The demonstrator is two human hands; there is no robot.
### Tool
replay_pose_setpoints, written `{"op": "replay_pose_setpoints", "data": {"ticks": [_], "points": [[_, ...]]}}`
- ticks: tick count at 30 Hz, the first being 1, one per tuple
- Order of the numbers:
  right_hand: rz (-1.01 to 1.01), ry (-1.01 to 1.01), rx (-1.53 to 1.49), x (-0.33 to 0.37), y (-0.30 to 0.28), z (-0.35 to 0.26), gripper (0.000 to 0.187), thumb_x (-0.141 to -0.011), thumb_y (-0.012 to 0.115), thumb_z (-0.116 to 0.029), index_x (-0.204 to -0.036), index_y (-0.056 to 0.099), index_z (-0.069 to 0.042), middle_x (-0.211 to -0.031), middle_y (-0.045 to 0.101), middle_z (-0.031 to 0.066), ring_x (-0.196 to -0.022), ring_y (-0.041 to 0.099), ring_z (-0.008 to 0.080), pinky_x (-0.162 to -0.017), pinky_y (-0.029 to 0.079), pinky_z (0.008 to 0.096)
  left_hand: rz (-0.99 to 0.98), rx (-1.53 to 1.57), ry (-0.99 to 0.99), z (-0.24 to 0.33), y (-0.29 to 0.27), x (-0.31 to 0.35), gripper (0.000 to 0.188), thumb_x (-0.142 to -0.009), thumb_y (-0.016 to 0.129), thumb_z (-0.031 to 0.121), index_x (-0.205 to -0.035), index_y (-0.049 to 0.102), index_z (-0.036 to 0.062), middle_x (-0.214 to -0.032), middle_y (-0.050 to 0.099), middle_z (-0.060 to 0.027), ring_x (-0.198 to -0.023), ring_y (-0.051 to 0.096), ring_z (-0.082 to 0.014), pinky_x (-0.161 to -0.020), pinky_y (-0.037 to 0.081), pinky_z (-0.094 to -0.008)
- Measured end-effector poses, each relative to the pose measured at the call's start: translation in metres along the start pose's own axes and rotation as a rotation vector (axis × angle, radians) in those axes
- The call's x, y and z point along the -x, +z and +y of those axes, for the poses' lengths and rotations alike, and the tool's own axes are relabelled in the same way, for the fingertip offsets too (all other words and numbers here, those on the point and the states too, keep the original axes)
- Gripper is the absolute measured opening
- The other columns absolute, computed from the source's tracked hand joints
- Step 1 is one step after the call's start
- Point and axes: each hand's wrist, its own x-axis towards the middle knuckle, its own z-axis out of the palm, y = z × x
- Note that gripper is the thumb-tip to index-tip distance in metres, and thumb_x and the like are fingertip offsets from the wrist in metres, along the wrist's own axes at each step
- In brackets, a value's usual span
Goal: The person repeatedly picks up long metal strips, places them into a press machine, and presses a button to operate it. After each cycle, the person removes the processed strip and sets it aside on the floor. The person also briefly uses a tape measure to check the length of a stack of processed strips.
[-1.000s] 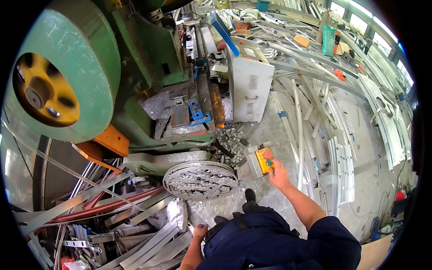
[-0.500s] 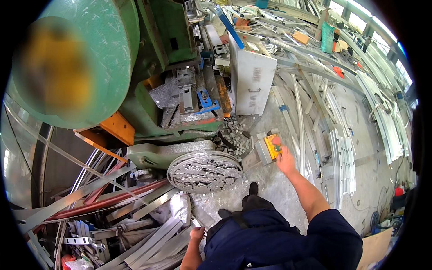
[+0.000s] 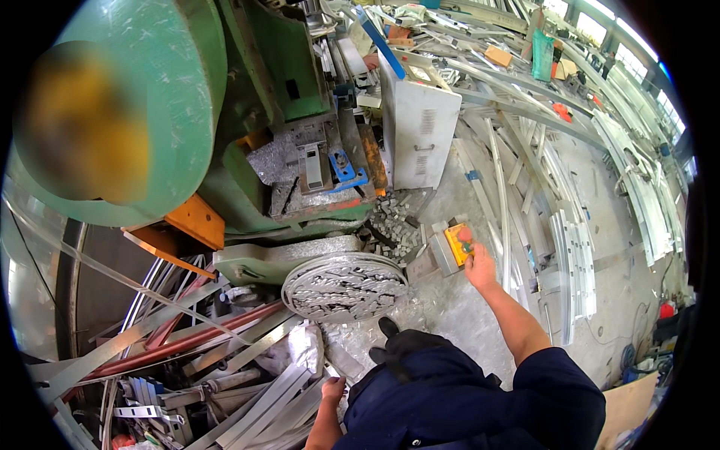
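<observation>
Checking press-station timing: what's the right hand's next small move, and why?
Probably a short press on the green button: the right hand is right at it on the yellow control box, a slotted metal piece lies on the press bed, and the left hand is well away from that bed.

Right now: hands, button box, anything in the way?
Right hand at yellow button box; left hand low, grip unclear. Red button uncovered. Metal offcuts heaped beside box.

Windows (image 3: 591,28) glare bright, upper right — yellow wheel (image 3: 94,120) badly blurred.
</observation>
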Motion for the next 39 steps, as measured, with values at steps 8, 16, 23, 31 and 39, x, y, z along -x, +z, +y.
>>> {"op": "replay_pose_setpoints", "data": {"ticks": [8, 16, 23, 31, 39], "points": [[0.054, -0.013, -0.014, 0.000, 0.004, 0.014, 0.036, -0.081, 0.061, -0.007, -0.115, 0.049, -0.006, -0.106, 0.061, 0.0168, -0.090, 0.062, 0.0394, -0.075, 0.051, 0.0477, -0.048, -0.036, 0.034, 0.035, -0.017, -0.033, 0.039, -0.090, 0.059, 0.035, -0.090, 0.068, -0.0026, -0.074, 0.068, -0.0103, -0.060, 0.067, -0.0189, -0.051, 0.053, -0.0335], [0.168, 0.175, -0.161, 0.082, -0.013, 0.012, 0.029, -0.087, 0.061, -0.009, -0.112, 0.053, 0.002, -0.116, 0.058, 0.0225, -0.105, 0.056, 0.0392, -0.087, 0.048, 0.0412, 0.290, 0.121, 0.459, 0.200, -0.092, -0.044, 0.047, -0.095, 0.052, 0.046, -0.075, 0.056, 0.0028, -0.061, 0.052, -0.0015, -0.050, 0.050, -0.0153, -0.048, 0.042, -0.0328], [-1.111, 0.588, 0.014, 0.298, 0.025, 0.115, 0.057, -0.076, 0.076, -0.040, -0.119, 0.062, -0.005, -0.108, 0.067, 0.0219, -0.099, 0.066, 0.0364, -0.083, 0.054, 0.0417, 0.283, 0.269, 0.694, 0.399, -0.091, -0.004, 0.049, -0.092, 0.060, 0.049, -0.084, 0.056, 0.0002, -0.070, 0.058, -0.0043, -0.063, 0.054, -0.0128, -0.059, 0.043, -0.0285], [-0.877, 0.971, -0.272, 0.251, -0.013, 0.058, 0.039, -0.080, 0.066, -0.030, -0.107, 0.068, -0.002, -0.097, 0.071, 0.0183, -0.082, 0.070, 0.0328, -0.069, 0.057, 0.0407, 0.579, -0.420, 0.722, 0.521, -0.075, -0.027, 0.099, -0.066, 0.077, 0.063, -0.124, 0.049, -0.0132, -0.116, 0.061, -0.0306, -0.111, 0.060, -0.0426, -0.093, 0.049, -0.0437], [-0.739, 0.755, -0.328, 0.255, 0.031, 0.086, 0.034, -0.083, 0.065, -0.025, -0.108, 0.065, -0.001, -0.085, 0.070, 0.0141, -0.078, 0.069, 0.0234, -0.066, 0.057, 0.0355, 0.354, -0.264, 0.638, 0.493, -0.040, -0.021, 0.058, -0.065, 0.084, 0.032, -0.097, 0.061, -0.0112, -0.090, 0.066, -0.0190, -0.080, 0.064, -0.0240, -0.068, 0.051, -0.0395]]}}
